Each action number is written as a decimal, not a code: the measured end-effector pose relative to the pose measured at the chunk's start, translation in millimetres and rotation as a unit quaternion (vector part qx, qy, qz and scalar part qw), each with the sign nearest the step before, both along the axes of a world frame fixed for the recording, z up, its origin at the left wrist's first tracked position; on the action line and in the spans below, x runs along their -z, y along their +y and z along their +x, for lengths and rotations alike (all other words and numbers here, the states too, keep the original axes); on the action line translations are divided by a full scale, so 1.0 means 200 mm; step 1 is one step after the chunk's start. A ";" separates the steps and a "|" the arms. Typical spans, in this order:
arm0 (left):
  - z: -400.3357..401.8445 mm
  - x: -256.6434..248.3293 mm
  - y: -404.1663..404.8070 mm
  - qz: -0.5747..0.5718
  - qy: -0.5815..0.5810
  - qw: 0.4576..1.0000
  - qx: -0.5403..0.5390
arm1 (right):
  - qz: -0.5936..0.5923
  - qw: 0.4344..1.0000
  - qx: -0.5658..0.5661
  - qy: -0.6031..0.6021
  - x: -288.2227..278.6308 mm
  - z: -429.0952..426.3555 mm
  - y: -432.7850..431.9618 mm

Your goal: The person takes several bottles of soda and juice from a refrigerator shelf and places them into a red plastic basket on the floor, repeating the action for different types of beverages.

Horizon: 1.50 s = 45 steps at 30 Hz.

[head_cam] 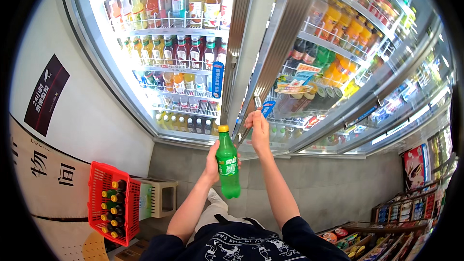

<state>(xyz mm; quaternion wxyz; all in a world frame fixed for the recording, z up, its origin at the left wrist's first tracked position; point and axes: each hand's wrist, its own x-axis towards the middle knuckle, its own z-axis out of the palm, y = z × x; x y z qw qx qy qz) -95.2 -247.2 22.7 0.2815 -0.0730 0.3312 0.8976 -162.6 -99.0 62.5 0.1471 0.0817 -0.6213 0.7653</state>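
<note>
My left hand (214,161) is wrapped around a green plastic soda bottle (228,170) with a yellow cap, held upright in front of my body. Level with a metal door handle (257,102), my right hand (259,128) has its fingers curled at the handle's lower end on the frame of a glass cooler door (279,43). That door stands swung outward. Behind it to the left, the lit drinks cooler (170,30) shows wire-fronted shelves of bottled drinks in several rows.
A red plastic basket (136,203) with several dark and green yellow-capped bottles (117,210) is at the lower left, beside a beige plastic stool (163,198). More glass cooler doors extend right. Stocked snack shelves (402,206) stand at the lower right. Grey tiled floor (308,188) lies between.
</note>
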 end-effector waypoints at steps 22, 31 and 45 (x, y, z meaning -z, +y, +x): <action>-0.20 0.11 -0.28 0.045 -0.036 0.985 -0.161 | 0.096 0.991 0.075 0.046 0.07 -0.56 -0.02; -0.15 0.03 -0.19 0.000 -0.053 0.955 -0.290 | 0.018 0.976 0.216 0.018 0.31 -0.47 -0.05; 0.27 0.00 -0.18 -0.007 -0.021 0.832 -0.554 | 0.114 0.475 -0.802 -0.342 0.42 0.09 -0.34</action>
